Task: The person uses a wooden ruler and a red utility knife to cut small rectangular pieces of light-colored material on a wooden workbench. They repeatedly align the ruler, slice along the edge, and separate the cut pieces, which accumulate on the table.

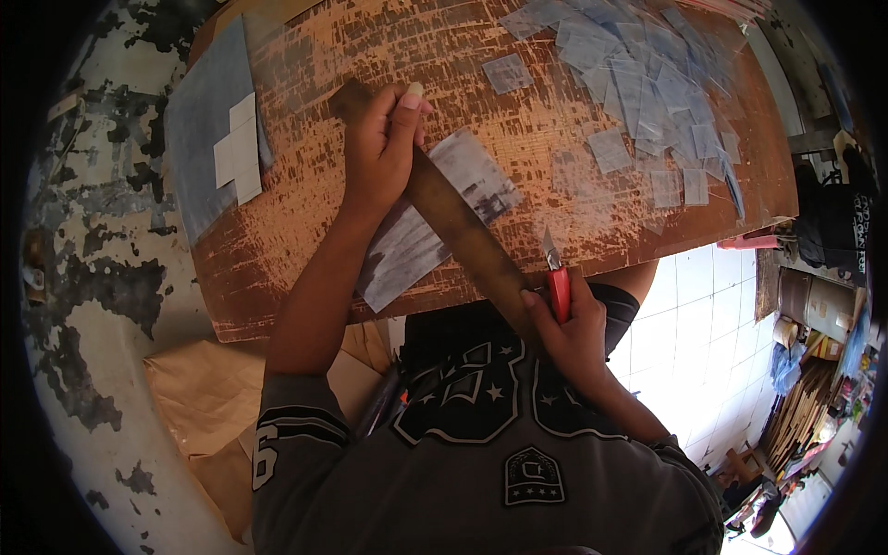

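A long flat brown straightedge (467, 242) slants across a grey-and-white streaked sheet (407, 262) at the table's near side. My left hand (381, 143) is closed round its far part, and something small and pale shows at the thumb tip. In my right hand (575, 328) is a red utility knife (559, 289), its blade out and pointing away from me. The right thumb touches the near end of the straightedge, which reaches past the table edge toward my body. Part of the sheet is hidden beneath the straightedge.
Many thin clear square pieces (638, 88) are heaped at the table's far right. On the left lie a blue-grey sheet (205, 120) and small cream pieces (239, 153). The tabletop (305, 55) is worn and scratched. Brown paper (199, 393) sits below its left edge.
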`<state>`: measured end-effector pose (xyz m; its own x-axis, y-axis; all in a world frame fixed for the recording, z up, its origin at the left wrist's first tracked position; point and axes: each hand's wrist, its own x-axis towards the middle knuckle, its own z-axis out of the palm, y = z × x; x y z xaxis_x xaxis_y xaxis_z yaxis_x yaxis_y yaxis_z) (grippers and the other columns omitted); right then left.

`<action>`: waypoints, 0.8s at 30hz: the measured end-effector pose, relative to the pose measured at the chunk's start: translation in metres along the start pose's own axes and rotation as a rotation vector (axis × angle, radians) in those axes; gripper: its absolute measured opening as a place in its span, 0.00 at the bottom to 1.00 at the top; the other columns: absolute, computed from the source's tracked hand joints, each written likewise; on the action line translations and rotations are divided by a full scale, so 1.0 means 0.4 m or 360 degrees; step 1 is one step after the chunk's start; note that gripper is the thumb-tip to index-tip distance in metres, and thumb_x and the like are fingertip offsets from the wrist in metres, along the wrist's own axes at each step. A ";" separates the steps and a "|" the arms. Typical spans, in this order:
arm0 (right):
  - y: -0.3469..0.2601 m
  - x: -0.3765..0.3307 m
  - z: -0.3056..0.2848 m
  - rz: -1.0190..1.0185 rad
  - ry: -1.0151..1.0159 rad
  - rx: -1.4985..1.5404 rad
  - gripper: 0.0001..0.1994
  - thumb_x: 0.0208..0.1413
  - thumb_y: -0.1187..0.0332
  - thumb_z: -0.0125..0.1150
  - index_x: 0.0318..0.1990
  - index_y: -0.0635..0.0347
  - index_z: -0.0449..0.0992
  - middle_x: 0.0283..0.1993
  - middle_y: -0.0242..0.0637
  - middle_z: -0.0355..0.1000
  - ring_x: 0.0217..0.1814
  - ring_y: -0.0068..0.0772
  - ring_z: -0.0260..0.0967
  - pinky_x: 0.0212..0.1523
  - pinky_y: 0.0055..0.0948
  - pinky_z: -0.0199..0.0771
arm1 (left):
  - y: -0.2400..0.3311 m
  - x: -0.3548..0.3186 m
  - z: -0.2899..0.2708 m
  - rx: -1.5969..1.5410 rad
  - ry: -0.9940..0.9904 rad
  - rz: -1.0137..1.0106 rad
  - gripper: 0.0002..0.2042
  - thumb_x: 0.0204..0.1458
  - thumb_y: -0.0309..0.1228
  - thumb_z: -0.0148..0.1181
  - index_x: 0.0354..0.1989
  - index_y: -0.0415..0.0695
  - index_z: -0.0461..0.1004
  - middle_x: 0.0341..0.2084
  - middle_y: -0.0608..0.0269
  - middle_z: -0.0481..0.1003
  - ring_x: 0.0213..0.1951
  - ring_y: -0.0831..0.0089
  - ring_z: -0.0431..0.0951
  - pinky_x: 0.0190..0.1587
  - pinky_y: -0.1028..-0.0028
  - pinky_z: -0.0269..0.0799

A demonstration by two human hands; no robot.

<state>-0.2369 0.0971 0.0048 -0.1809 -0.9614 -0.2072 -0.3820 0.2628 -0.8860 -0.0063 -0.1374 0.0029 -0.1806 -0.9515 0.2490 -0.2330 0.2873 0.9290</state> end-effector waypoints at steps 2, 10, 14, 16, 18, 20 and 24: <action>0.002 0.000 0.002 -0.0018 0.0010 0.0014 0.16 0.65 0.63 0.79 0.46 0.64 0.77 0.31 0.41 0.80 0.31 0.30 0.77 0.37 0.35 0.77 | -0.011 0.002 -0.002 0.0003 0.0007 0.0048 0.17 0.80 0.40 0.55 0.44 0.39 0.80 0.25 0.70 0.74 0.28 0.83 0.72 0.35 0.76 0.69; 0.012 0.001 0.007 -0.0081 0.0032 0.0027 0.19 0.66 0.60 0.78 0.45 0.62 0.72 0.27 0.47 0.75 0.26 0.50 0.76 0.32 0.40 0.76 | -0.007 0.004 0.004 0.0071 0.0000 0.0077 0.16 0.80 0.38 0.56 0.43 0.38 0.80 0.22 0.69 0.73 0.26 0.82 0.73 0.33 0.74 0.70; 0.006 0.000 0.005 -0.0062 0.0027 0.0009 0.19 0.66 0.60 0.78 0.45 0.62 0.73 0.27 0.47 0.75 0.26 0.49 0.76 0.33 0.40 0.76 | -0.011 0.005 0.001 0.0108 -0.0008 0.0105 0.16 0.79 0.38 0.56 0.43 0.38 0.80 0.22 0.68 0.73 0.26 0.81 0.74 0.32 0.73 0.71; 0.002 0.000 0.002 -0.0055 0.0019 -0.0015 0.19 0.66 0.60 0.78 0.45 0.62 0.73 0.27 0.47 0.75 0.26 0.48 0.77 0.33 0.41 0.76 | -0.011 0.005 -0.001 0.0136 -0.0004 0.0114 0.16 0.79 0.38 0.56 0.43 0.38 0.80 0.22 0.67 0.74 0.26 0.81 0.75 0.32 0.73 0.71; 0.005 0.000 0.003 -0.0069 0.0022 0.0015 0.19 0.66 0.60 0.78 0.46 0.62 0.73 0.28 0.47 0.76 0.27 0.49 0.77 0.33 0.41 0.76 | -0.006 0.003 -0.001 0.0171 0.0009 0.0119 0.16 0.79 0.38 0.56 0.43 0.37 0.80 0.21 0.67 0.74 0.26 0.81 0.75 0.32 0.73 0.71; 0.005 0.000 0.002 -0.0087 0.0032 0.0036 0.19 0.66 0.60 0.78 0.47 0.63 0.74 0.29 0.48 0.76 0.28 0.50 0.78 0.34 0.41 0.77 | 0.005 -0.003 0.001 0.0174 0.0000 0.0070 0.17 0.80 0.39 0.55 0.44 0.37 0.80 0.24 0.68 0.74 0.28 0.81 0.74 0.35 0.74 0.70; -0.013 -0.001 -0.013 -0.0067 -0.0017 -0.0007 0.19 0.67 0.59 0.77 0.50 0.64 0.76 0.30 0.49 0.78 0.30 0.52 0.81 0.35 0.42 0.78 | 0.000 -0.008 0.000 0.0154 0.0021 0.0095 0.17 0.81 0.38 0.54 0.45 0.37 0.81 0.25 0.68 0.74 0.29 0.81 0.73 0.36 0.75 0.70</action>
<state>-0.2395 0.0966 0.0116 -0.1550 -0.9725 -0.1739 -0.3930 0.2221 -0.8923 -0.0059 -0.1345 0.0022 -0.1847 -0.9335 0.3072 -0.3135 0.3522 0.8818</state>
